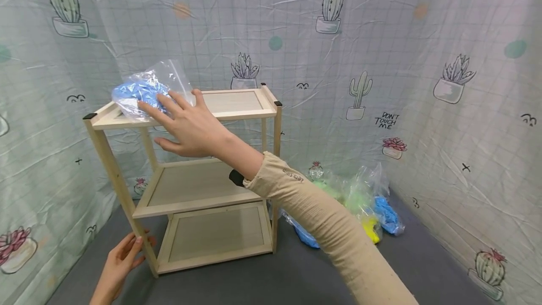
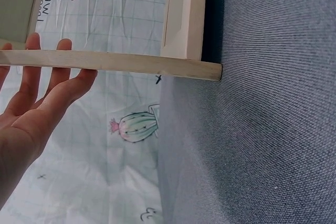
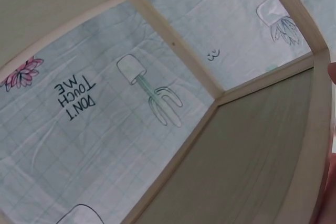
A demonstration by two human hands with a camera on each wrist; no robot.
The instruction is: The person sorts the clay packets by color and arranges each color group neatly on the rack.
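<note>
A light wooden three-tier shelf [image 1: 203,201] stands upright on the dark floor cloth. On the left end of its top board lies a clear zip bag [image 1: 175,76] with something blue and crumpled inside. My right hand [image 1: 192,124] reaches over the top board's front edge with fingers spread, fingertips overlapping the bag. Low at the shelf's front left leg [image 2: 131,62], my left hand [image 1: 120,260] holds the wood between thumb and fingers. The right wrist view looks up at the underside of the top board [image 3: 257,150], with only bits of fingers at its right edge.
Several clear bags with green, yellow and blue contents [image 1: 360,201] lie on the floor right of the shelf, partly behind my right sleeve [image 1: 313,211]. A cactus-print cloth [image 1: 406,36] hangs around the back and sides. The grey floor cloth [image 2: 273,129] extends under the shelf.
</note>
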